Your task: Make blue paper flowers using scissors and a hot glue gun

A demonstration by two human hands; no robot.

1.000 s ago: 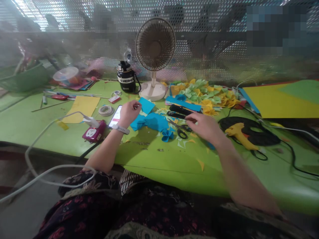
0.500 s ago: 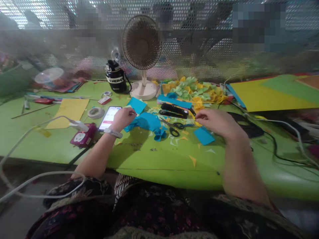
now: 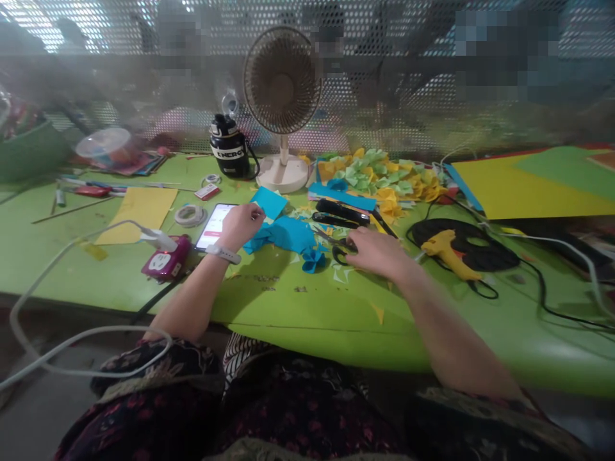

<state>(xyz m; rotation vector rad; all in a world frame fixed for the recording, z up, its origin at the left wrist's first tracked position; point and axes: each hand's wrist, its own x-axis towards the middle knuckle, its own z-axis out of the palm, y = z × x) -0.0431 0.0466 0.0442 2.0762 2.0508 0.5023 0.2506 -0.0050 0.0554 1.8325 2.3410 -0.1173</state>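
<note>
Right fingers [image 3: 358, 237] now by scissors [image 3: 339, 242], stapler [image 3: 341, 210]

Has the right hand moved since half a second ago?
Yes, to the left: judged against the black stapler, the right hand has shifted from beyond its right end to the scissors on its near side.

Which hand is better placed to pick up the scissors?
Right, probably. The right hand is at the handle end of the scissors; the left hand is farther off, by the smartphone, with blue paper between it and the scissors.
</note>
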